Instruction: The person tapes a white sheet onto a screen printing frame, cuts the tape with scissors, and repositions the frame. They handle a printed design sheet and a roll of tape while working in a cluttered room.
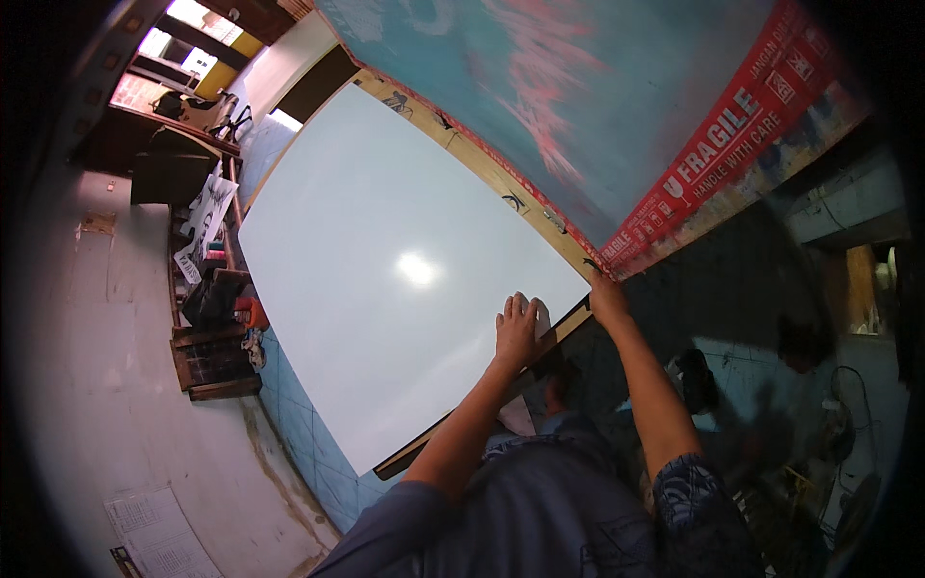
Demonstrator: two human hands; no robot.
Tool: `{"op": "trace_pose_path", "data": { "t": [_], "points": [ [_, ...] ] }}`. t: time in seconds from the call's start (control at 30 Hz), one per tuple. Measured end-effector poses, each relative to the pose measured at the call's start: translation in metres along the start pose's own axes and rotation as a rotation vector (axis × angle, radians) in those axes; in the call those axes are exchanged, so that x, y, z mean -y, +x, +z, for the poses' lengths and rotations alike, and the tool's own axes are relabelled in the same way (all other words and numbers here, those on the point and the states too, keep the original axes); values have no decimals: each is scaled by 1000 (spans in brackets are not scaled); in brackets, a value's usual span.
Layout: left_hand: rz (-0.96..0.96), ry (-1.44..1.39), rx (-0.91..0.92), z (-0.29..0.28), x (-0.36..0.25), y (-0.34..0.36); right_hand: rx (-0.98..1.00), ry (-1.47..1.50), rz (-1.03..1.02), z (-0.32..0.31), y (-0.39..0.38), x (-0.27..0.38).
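White glossy sheet (385, 222) lies flat across most of the wooden desk (477, 162), covering it nearly to the near edge; a bare wood strip runs along the desk's right edge, with dark marks (514, 202) on it. Left hand (518, 332): palm down on the sheet by the near edge, toward the near right corner, fingers extended and slightly spread, not gripping. Right hand (607, 299): at the near right corner, touching the sheet's corner area; fingertips partly hidden, can't tell whether it pinches sheet or wood.

Step in hand, my judgement: steadying or squaring the sheet at that corner. Next move probably calls for light pressure from the left hand while the right works the corner, watching for a slip on the smooth surface.

Just beyond the desk's right edge: big blue painted panel (578, 77) bordered with red tape (713, 144), its lower corner right beside the right hand. Off the left edge: black-and-white paper (207, 222), red item (252, 311), dark wooden box (220, 361). Blue tiled floor (328, 424) below, pale wall (96, 337) farther left.
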State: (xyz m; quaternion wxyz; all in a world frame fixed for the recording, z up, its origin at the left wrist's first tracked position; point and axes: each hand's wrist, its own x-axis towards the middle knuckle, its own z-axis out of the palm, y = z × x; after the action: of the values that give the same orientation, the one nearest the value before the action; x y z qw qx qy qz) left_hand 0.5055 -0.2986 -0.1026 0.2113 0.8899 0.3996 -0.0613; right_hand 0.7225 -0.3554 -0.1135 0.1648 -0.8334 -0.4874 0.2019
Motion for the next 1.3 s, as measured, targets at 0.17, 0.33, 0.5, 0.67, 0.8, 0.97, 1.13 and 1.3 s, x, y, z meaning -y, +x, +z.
{"op": "trace_pose_path", "data": {
  "t": [0.17, 0.33, 0.5, 0.67, 0.8, 0.97, 1.13, 1.3],
  "points": [
    [38, -11, -8, 23, 29, 4, -157, -4, -150, 9, 0, 4],
    [0, -37, 51, -6, 5, 2, -282, 71, -131, 15, -6, -1],
    [48, -39, -15, -22, 7, -8, -202, 42, -107, 19, -4, -2],
    [49, -52, -11, -39, -2, -13, -144, 10, -115, 18, 1, -3],
    [33, -18, 31, -40, -2, -13, -217, -128, -199, 19, 1, -4],
    [42, 21, 13, -37, 6, -13, -78, -169, -162, 13, 4, 3],
    [95, -66, -6, -19, 7, -1, -4, -53, -103, 7, 4, -9],
    [181, 84, -50, 20, 28, 4, -121, -203, -238, 11, -4, -12]
  ]
}}
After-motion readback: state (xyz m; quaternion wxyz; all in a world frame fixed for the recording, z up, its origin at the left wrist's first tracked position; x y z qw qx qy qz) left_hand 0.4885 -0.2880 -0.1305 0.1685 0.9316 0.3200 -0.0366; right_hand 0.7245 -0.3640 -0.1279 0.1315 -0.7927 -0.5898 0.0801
